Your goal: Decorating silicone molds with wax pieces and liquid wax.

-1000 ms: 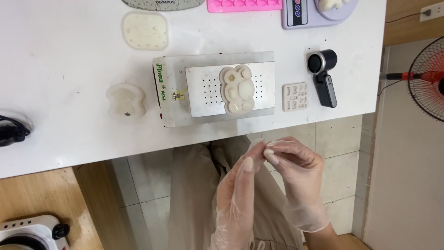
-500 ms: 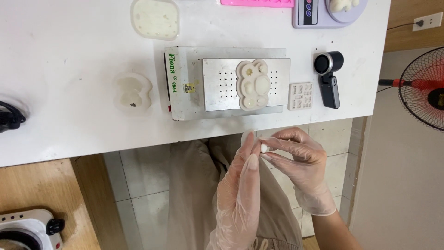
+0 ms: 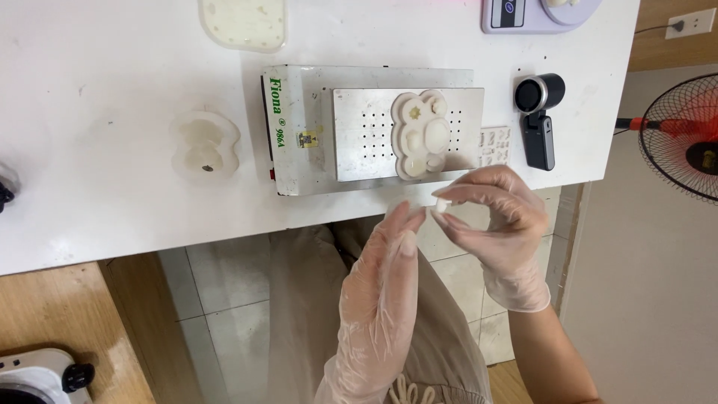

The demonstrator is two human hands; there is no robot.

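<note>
Small white piece (image 3: 442, 203) sits pinched between thumb and fingertips of the right hand (image 3: 497, 217), just below the table edge, centre-right of frame. Right hand in a clear glove, thumb and first fingers pressed together on the piece, other fingers curled loosely above it. Left hand (image 3: 385, 288), also gloved, rises from lower centre with fingers straight and held together, not gripping; its fingertips (image 3: 410, 218) come up just beside the white piece, touching or nearly so, cannot tell which. Both hands hover over the lap, beige trousers (image 3: 307, 299) beneath, tiled floor (image 3: 224, 329) around. White table (image 3: 112, 202) fills the upper frame. On it, directly above the hands, a metal plate with holes (image 3: 366, 135) carrying a cream silicone mould (image 3: 422, 135) with several hollows. Right of the plate, a small pale mould (image 3: 495, 144) partly hidden by the right hand's knuckles, and a black handheld device (image 3: 538, 120). Left of the plate, a round translucent mould (image 3: 204, 144); another cream mould (image 3: 243, 22) at the upper edge. Purple scale (image 3: 538, 11) at upper right. Fan (image 3: 684, 135) at the far right.
</note>
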